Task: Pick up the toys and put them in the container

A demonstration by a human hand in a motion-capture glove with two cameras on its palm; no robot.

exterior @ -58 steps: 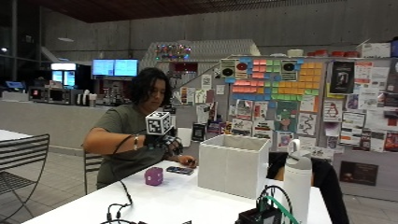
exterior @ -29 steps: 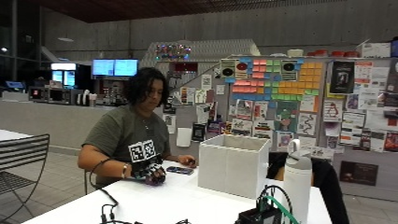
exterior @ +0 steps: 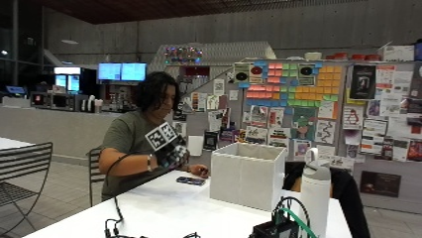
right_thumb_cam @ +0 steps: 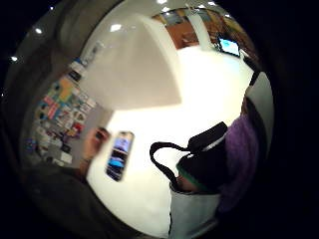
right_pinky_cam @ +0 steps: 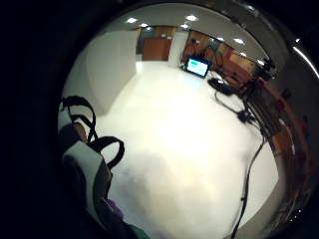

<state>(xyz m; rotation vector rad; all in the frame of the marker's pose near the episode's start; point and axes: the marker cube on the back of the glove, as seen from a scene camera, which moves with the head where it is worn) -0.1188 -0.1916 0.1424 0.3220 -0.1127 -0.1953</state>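
Carry step in hand, judged from the raised right hand (exterior: 173, 151) above the table (exterior: 191, 208). Its fingers curl around a purple toy (right_thumb_cam: 242, 159), seen pressed against the palm in the thumb side view. Next move calls for travel across to the white container (exterior: 247, 173), which stands toward the table's far edge with its top open. A phone (exterior: 190, 181) lies between them; the room above is clear.

We see the table (exterior: 165, 208) with the container (exterior: 247, 174) standing on it. The phone (exterior: 190, 181) lies flat on the table just beside the container, between it and the person. Our gloved right hand (exterior: 173, 153) is raised above the table near the phone, with the toy (right_thumb_cam: 241, 159) in its palm.
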